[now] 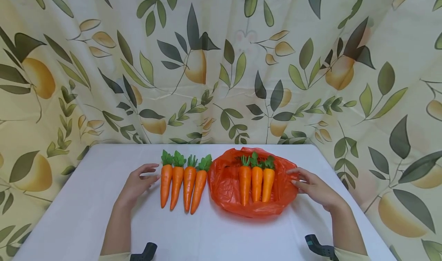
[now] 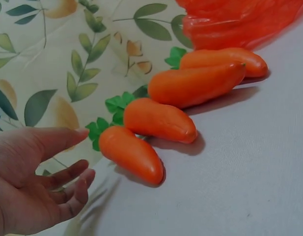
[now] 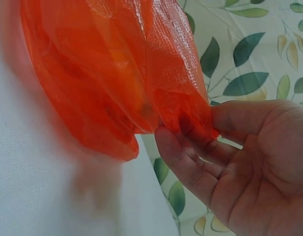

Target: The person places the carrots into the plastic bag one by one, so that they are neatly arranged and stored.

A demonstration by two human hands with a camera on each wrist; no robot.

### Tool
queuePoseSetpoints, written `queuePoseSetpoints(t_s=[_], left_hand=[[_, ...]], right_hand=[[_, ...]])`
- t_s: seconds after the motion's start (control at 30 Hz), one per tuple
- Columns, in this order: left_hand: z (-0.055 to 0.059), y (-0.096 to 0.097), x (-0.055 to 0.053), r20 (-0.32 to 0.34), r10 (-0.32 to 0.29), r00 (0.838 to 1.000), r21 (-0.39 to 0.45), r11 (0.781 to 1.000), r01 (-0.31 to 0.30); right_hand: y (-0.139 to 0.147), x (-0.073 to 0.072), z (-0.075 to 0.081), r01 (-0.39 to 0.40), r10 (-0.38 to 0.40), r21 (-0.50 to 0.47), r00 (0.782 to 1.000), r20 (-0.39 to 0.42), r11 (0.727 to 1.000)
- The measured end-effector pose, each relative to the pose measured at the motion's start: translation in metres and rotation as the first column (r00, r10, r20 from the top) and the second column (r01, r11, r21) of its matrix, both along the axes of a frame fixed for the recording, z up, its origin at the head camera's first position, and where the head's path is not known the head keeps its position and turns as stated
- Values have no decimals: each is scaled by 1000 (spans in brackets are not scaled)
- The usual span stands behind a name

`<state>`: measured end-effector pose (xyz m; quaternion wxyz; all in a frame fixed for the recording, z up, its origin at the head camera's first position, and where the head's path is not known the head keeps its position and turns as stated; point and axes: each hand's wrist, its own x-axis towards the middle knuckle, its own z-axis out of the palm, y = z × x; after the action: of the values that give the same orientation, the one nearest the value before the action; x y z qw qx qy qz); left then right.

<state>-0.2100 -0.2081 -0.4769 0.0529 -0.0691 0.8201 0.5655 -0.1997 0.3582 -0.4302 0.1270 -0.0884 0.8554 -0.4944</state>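
Several orange carrots with green tops lie side by side on the white table. My left hand (image 1: pixel 139 182) is beside the leftmost carrot (image 1: pixel 166 186), its fingers loosely bent and holding nothing. In the left wrist view, that hand (image 2: pixel 41 179) has its thumb tip close to the green leaves of the nearest carrot (image 2: pixel 131 155). A red plastic bag (image 1: pixel 224 188) lies spread open to their right, with three carrots (image 1: pixel 257 184) in it. My right hand (image 1: pixel 315 188) pinches the bag's right edge; some fingertips show through the thin plastic (image 3: pixel 107 73) in the right wrist view.
The white table (image 1: pixel 179 238) ends at the back against a hanging curtain (image 1: pixel 221 111) with a fruit and leaf print. This curtain also closes off both sides. Dark wrist straps (image 1: pixel 321 247) show at both sleeves.
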Motion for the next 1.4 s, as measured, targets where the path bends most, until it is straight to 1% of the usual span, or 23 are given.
queuePoseSetpoints(t_s=[0.13, 0.3, 0.47, 0.7, 0.83, 0.9, 1.03, 1.13, 1.23, 1.4], left_hand=[[-5, -1, 0, 31, -29, 999, -13, 999, 29], [-13, 3, 0, 32, -82, 996, -4, 997, 82], [-17, 6, 1, 16, -130, 991, 1, 992, 130], [-17, 8, 1, -29, -207, 978, 24, 978, 208], [-18, 11, 0, -27, -220, 975, 10, 975, 221], [-18, 13, 0, -23, -214, 977, 7, 977, 214], [-18, 13, 0, -34, -215, 976, 16, 976, 215], [-17, 12, 0, -45, -212, 976, 0, 977, 212], [-17, 13, 0, -42, -204, 978, -21, 979, 203], [-17, 16, -4, -25, -171, 985, -38, 985, 170]], right_hand=[[-1, 1, -1, 7, -7, 1, 1000, 5, 1000], [-2, 2, -2, 1, -1, -5, 1000, 5, 1000], [-3, 2, -1, -7, 7, -7, 1000, 4, 1000], [-2, 1, 0, -12, 12, 0, 1000, 5, 1000], [0, 1, 1, -13, 13, 3, 1000, 6, 1000], [1, 1, 1, -13, 13, 4, 1000, 4, 1000], [0, 1, 2, -10, 10, 3, 1000, 4, 1000], [-1, 1, 2, -8, 8, 4, 1000, 6, 1000], [-1, 1, 2, -6, 6, 6, 1000, 5, 1000], [-1, 1, 2, -3, 3, 4, 1000, 1, 1000]])
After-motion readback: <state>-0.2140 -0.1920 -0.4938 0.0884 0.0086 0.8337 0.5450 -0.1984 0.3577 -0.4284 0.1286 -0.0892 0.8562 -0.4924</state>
